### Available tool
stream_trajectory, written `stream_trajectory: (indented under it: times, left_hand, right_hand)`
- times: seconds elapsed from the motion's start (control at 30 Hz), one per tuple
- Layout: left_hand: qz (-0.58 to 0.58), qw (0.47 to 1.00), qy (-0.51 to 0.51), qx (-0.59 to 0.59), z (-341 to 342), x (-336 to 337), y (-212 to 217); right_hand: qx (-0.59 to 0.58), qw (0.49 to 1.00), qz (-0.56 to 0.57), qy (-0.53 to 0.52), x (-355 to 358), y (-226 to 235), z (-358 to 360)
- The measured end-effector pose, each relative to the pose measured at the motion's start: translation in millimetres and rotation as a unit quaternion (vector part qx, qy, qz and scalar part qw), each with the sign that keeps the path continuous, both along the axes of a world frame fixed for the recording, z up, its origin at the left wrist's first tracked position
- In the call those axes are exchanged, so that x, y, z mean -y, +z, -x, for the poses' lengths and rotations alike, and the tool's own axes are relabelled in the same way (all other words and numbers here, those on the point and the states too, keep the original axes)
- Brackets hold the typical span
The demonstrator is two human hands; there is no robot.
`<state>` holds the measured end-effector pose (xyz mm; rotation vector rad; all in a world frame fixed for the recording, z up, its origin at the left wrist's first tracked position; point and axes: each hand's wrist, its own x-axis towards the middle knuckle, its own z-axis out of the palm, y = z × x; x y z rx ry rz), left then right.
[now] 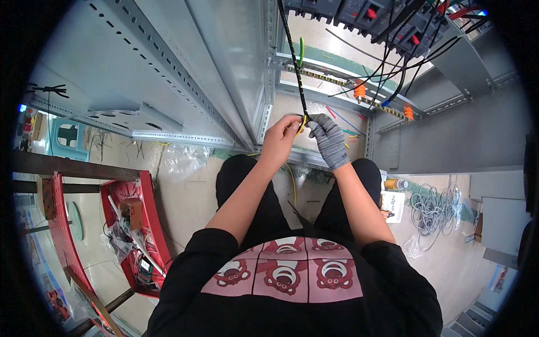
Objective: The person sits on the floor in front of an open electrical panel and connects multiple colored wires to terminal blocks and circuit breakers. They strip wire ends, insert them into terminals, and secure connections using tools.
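A black cable bundle [298, 73] with small light flecks along it hangs down from the top of the open metal cabinet. At its lower end my bare left hand [280, 139] is closed, thumb and fingers pinched round it. My right hand [329, 141], in a grey striped knit glove, closes on the same end from the other side. Between the fingertips a short yellow piece [302, 124] shows, perhaps a wire; the fingers partly hide it. A green-yellow wire [301, 51] curves beside the bundle higher up.
Black circuit breakers [370, 17] with red switches and loose black wires are at the upper right. Orange insulators [360, 90] sit on a rail below them. A red tool cart [151, 210] stands left, a grey cable coil [433, 209] lies right, and plastic film [186, 161] lies beyond the cart.
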<state>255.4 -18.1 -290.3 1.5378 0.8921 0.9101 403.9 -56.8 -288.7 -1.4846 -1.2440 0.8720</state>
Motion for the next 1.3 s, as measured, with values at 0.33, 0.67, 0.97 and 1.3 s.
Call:
stream_trajectory:
  times: [0.33,0.67,0.97,1.3]
  left_hand:
    - [0.165,0.979,-0.069,0.098,8.7,13.4,50.3]
    - [0.275,0.923,-0.091,0.254,20.0,20.9,38.8]
    - [0.091,0.985,-0.094,0.117,32.5,36.5,2.4]
    - [0.101,0.989,-0.085,0.061,29.5,82.0,-20.1]
  right_hand:
    - [-0.051,0.998,-0.022,0.014,15.9,12.0,4.5]
    - [0.104,0.985,-0.077,0.113,11.9,84.0,5.7]
    - [0.107,0.974,0.065,0.188,-6.7,80.6,-0.3]
    - [0.196,0.965,0.054,0.168,1.7,89.8,5.5]
